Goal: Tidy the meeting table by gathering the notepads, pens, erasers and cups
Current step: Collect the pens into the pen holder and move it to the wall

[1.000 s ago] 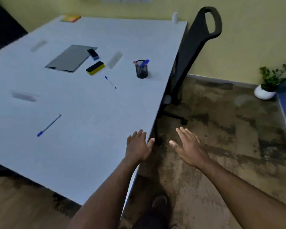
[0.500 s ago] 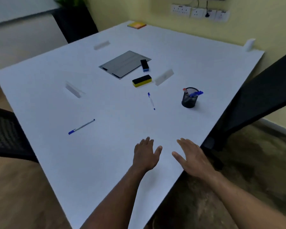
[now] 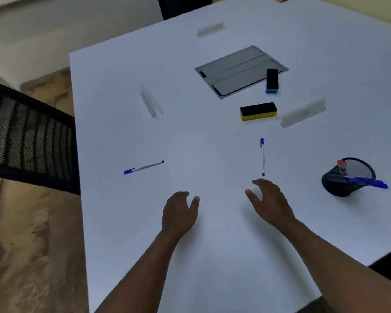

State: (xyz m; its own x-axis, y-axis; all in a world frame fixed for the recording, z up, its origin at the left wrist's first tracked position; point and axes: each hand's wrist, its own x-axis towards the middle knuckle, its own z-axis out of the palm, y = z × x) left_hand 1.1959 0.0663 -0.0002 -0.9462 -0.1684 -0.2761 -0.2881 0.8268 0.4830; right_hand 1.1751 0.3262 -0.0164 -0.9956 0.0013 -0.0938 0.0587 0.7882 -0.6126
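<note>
Pens first: blue-capped pen (image 3: 262, 156) lies mid-table, long axis running away from the person, near tip just beyond right hand (image 3: 271, 204). Second pen (image 3: 143, 167) lies leftward, slanted, cap toward the near left edge. Both hands empty over white table (image 3: 127, 245); left hand (image 3: 180, 213) fingers loosely curled, right hand fingers relaxed, slightly spread. Bare tabletop between the pens. Yellow-backed eraser (image 3: 258, 111) and blue-backed eraser (image 3: 272, 81) farther off, the latter at the edge of flat grey notepad (image 3: 237, 70). Black mesh cup (image 3: 347, 177) at right, holding markers. Mesh chair (image 3: 29, 141) at left edge.
</note>
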